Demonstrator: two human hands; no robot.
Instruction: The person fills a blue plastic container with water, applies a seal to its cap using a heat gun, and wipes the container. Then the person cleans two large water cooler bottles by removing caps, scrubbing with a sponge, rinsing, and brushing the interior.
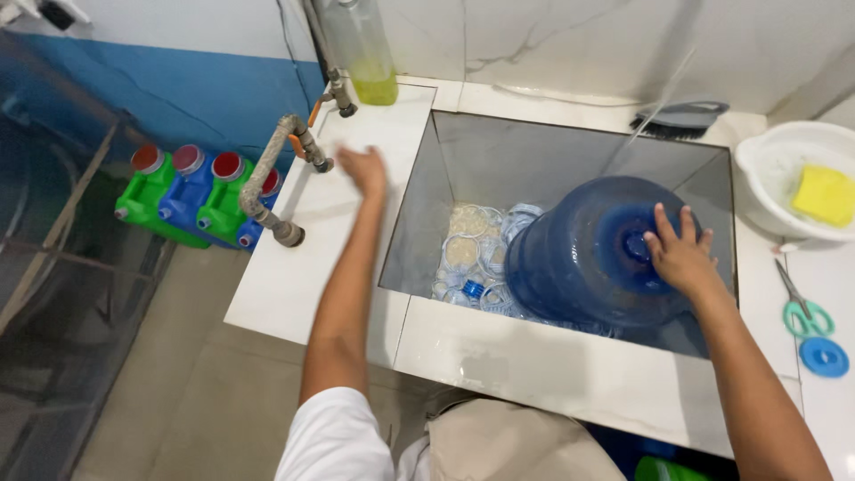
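- Jug (583, 254) lay tilted in the basin (534, 151) among caps (472, 254), right hand (679, 254) spread flat on its base, gripping nothing
- Left hand (363, 169) reached open toward the tap (294, 147); no water seemed to run, so rinsing looked barely begun

A water jug (588, 254) lies in the sink (570, 147), caps (472, 254) to its left.

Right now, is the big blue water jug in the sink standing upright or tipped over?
Tipped over. The water jug lies on its side in the sink, its round base facing up toward the right hand resting on it.
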